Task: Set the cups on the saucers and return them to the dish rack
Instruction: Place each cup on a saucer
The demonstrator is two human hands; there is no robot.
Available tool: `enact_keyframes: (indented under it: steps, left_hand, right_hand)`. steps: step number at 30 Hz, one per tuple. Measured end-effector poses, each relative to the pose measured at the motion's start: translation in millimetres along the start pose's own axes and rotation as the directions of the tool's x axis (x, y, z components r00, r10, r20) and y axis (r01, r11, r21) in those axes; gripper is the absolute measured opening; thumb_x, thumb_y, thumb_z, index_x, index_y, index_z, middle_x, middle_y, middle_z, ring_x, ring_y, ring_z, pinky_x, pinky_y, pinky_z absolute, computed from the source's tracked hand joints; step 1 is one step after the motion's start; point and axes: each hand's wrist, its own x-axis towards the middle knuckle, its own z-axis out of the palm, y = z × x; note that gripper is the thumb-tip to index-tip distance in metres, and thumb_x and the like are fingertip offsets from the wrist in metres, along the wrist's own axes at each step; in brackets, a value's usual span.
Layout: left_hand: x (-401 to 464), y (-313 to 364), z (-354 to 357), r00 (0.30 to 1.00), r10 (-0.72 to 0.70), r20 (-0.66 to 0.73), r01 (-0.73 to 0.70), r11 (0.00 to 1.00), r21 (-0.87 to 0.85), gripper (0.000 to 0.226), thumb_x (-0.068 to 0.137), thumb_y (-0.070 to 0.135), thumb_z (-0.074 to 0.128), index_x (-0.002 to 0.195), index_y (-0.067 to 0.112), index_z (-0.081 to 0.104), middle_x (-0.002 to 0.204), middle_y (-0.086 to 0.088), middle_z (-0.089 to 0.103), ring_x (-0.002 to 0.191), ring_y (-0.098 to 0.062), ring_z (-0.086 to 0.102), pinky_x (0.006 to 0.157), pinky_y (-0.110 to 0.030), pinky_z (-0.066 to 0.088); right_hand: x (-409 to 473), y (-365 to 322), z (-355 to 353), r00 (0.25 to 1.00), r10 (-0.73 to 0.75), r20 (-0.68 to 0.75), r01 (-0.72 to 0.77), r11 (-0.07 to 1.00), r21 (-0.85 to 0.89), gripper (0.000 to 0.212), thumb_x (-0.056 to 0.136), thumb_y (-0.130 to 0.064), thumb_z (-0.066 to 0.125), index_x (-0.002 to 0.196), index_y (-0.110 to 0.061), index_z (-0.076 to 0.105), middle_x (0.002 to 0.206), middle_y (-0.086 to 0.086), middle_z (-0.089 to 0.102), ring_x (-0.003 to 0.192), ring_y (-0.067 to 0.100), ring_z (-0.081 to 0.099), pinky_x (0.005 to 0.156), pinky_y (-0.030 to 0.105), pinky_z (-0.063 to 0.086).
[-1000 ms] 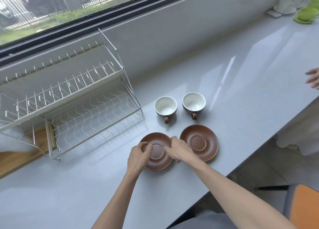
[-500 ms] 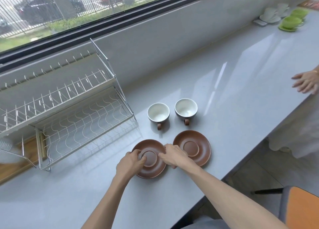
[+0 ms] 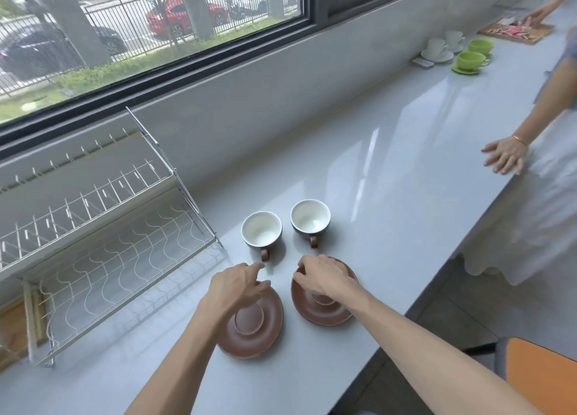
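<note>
Counter (image 3: 390, 171): 2 cups (image 3: 261, 229), 2 saucers (image 3: 249, 336); no readable writing.

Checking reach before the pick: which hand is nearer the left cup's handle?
Left. The left hand has its fingertips just short of the left cup's handle, not touching. The right hand hovers over the right saucer, farther off.

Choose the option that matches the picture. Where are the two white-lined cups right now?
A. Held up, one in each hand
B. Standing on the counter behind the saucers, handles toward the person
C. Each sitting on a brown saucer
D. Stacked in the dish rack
B: the left cup and the right cup stand on the bare counter behind the left saucer and the right saucer, and the dish rack holds nothing.
</note>
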Motion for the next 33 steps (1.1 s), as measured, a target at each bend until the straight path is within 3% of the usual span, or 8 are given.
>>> enact_keyframes:
  steps: [6,9,13,16,26,33]
  left_hand:
    - [24.7,35.4,-16.2,0.988,0.08,-0.129,-0.067,0.992,0.103,0.043,0.096,0.046,0.041,0.13,0.022,0.053,0.122,-0.001,0.065,0.112,-0.027,0.062,0.08,-0.035,0.047]
    - [37.2,51.9,-20.2,0.974,0.092,-0.209,-0.07,0.992,0.109,0.037,0.097,0.045,0.038,0.122,0.022,0.054,0.11,-0.001,0.064,0.102,-0.028,0.063,0.069,-0.033,0.04]
    - [58.6,69.5,-25.0,0.94,0.113,-0.321,-0.108,0.994,0.034,0.047,0.097,0.046,0.042,0.139,0.026,0.048,0.124,0.001,0.064,0.109,-0.026,0.065,0.075,-0.036,0.048]
    - [71.5,80.4,-30.4,0.928,0.102,-0.359,-0.135,0.988,-0.07,0.048,0.096,0.042,0.047,0.139,0.022,0.05,0.124,0.0,0.065,0.106,-0.027,0.065,0.076,-0.041,0.054]
    - [99.5,97.6,-43.4,0.94,-0.006,-0.34,-0.111,0.94,-0.323,0.052,0.098,0.035,0.048,0.147,0.02,0.041,0.144,-0.009,0.05,0.115,-0.033,0.061,0.087,-0.043,0.051]
    - [119.9,103.0,-43.5,0.969,-0.07,-0.235,-0.048,0.885,-0.463,0.054,0.097,0.032,0.049,0.148,0.018,0.038,0.144,-0.014,0.049,0.112,-0.038,0.062,0.085,-0.042,0.05]
  right_hand:
    - [-0.1,17.7,-27.0,0.991,0.017,-0.133,-0.024,0.998,-0.052,0.039,0.095,-0.026,0.043,0.13,-0.013,0.056,0.123,0.012,0.066,0.112,0.036,0.062,0.09,0.041,0.048]
    - [0.1,24.5,-39.8,0.973,-0.011,-0.233,-0.008,0.997,-0.081,0.032,0.096,-0.022,0.043,0.122,-0.014,0.059,0.119,0.01,0.068,0.107,0.035,0.065,0.085,0.04,0.049]
    - [5.2,34.7,-51.8,0.947,-0.012,-0.322,-0.019,0.996,-0.092,0.028,0.099,-0.027,0.043,0.118,-0.011,0.056,0.115,0.013,0.063,0.102,0.037,0.065,0.08,0.04,0.048]
    - [16.2,41.5,-56.6,0.933,-0.002,-0.36,-0.032,0.996,-0.088,0.029,0.1,-0.02,0.043,0.125,-0.012,0.053,0.117,0.013,0.059,0.101,0.036,0.065,0.079,0.042,0.049]
    - [66.1,48.3,-64.3,0.916,0.07,-0.394,-0.081,0.997,-0.011,0.03,0.096,-0.012,0.046,0.125,-0.009,0.049,0.116,0.015,0.056,0.095,0.038,0.065,0.067,0.038,0.039]
    - [93.5,46.5,-67.3,0.939,0.143,-0.313,-0.125,0.989,0.077,0.03,0.1,-0.018,0.043,0.128,-0.007,0.045,0.116,0.018,0.058,0.1,0.04,0.063,0.071,0.039,0.036]
